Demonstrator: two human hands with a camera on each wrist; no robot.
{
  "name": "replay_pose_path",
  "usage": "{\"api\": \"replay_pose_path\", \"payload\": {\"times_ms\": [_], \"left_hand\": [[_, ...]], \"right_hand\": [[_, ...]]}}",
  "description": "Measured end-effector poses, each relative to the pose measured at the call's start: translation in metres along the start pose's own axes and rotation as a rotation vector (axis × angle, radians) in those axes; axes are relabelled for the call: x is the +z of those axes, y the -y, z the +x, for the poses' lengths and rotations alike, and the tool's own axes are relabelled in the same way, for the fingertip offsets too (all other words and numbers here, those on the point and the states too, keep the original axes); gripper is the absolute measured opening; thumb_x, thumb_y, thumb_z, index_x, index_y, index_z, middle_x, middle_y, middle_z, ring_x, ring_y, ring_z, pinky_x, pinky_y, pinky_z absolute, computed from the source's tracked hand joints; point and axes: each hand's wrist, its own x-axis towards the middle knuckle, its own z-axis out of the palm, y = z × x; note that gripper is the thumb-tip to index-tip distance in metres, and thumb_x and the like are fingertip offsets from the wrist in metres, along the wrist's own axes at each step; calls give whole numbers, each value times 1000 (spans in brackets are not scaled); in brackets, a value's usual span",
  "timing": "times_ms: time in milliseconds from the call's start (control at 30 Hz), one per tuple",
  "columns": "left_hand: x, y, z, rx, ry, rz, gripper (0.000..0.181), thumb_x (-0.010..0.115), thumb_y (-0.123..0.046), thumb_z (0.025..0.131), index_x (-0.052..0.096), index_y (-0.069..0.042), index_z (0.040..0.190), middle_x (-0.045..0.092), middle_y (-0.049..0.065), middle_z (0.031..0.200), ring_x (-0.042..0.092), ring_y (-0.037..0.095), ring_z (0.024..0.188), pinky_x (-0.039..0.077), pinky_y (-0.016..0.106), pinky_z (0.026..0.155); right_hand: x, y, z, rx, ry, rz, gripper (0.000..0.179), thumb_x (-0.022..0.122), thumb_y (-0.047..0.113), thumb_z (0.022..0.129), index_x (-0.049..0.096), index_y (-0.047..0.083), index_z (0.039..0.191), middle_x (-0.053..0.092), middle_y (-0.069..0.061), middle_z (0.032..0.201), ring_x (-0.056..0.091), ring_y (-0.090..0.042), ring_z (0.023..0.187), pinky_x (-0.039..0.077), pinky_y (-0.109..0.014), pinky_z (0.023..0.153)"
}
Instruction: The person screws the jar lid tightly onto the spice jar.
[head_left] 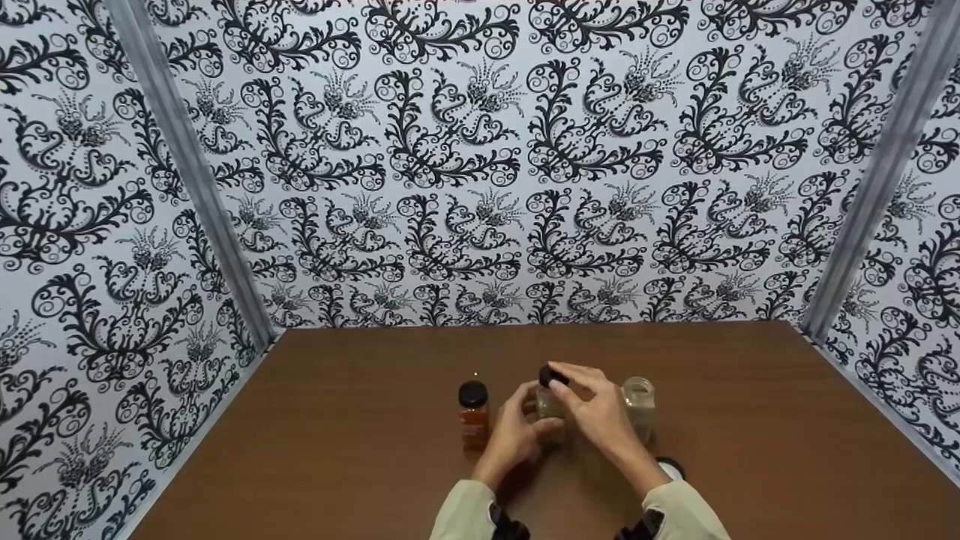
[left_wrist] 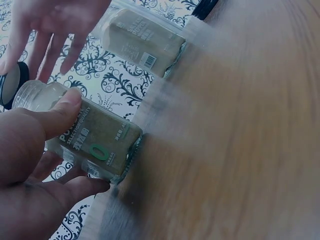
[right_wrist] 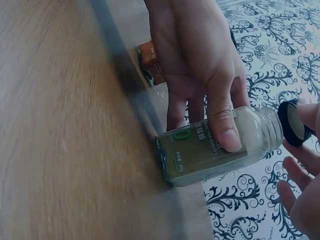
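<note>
My left hand (head_left: 516,433) grips a square glass spice jar (right_wrist: 200,157) round its body, thumb across the label. The jar holds greenish-brown powder, and its threaded glass neck is uncovered. In my right hand (head_left: 600,411) a black screw lid (right_wrist: 295,122) is pinched between thumb and fingers. The lid is off the jar, a small gap from the mouth in the right wrist view. Beyond the right hand, a second, lidless jar (left_wrist: 142,40) of pale brown powder stands on the table.
To the left of my left hand stands an orange-red spice jar (head_left: 473,420) with its black lid on. A loose black lid (head_left: 670,469), pale inside, lies by my right forearm. Patterned panels (head_left: 465,165) wall the back and sides of the brown table (head_left: 337,420).
</note>
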Motion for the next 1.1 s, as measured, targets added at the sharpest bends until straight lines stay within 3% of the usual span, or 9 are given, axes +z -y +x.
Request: {"api": "replay_pose_path", "payload": {"times_ms": [333, 500, 633, 1100], "left_hand": [[1, 3, 2, 24, 2, -5, 54, 77, -10, 87, 55, -8, 136, 63, 16, 132, 64, 32, 122, 56, 39, 99], [0, 5, 1, 61, 0, 15, 53, 77, -11, 86, 55, -8, 135, 65, 17, 129, 66, 31, 117, 57, 35, 95], [1, 7, 2, 97, -8, 24, 54, 78, -13, 86, 56, -6, 134, 65, 18, 128, 67, 29, 116, 58, 33, 94], [0, 0, 0, 29, -12, -16, 55, 77, -7, 86, 55, -8, 136, 63, 19, 132, 65, 33, 120, 57, 40, 97]], "right_hand": [[3, -8, -2, -48, -17, -82, 30, 79, 17, 86, 76, 10, 115, 74, -2, 120, 60, -27, 119, 47, -39, 105], [5, -11, -5, -50, -20, -105, 31, 80, 16, 84, 77, 11, 114, 74, 0, 120, 60, -24, 118, 48, -34, 103], [7, -13, -6, -91, -37, -149, 31, 81, 17, 83, 77, 12, 113, 75, -1, 119, 62, -25, 114, 50, -37, 100], [4, -12, -4, -143, -29, -201, 31, 82, 18, 81, 78, 8, 110, 76, -5, 114, 63, -30, 113, 50, -48, 99]]}}
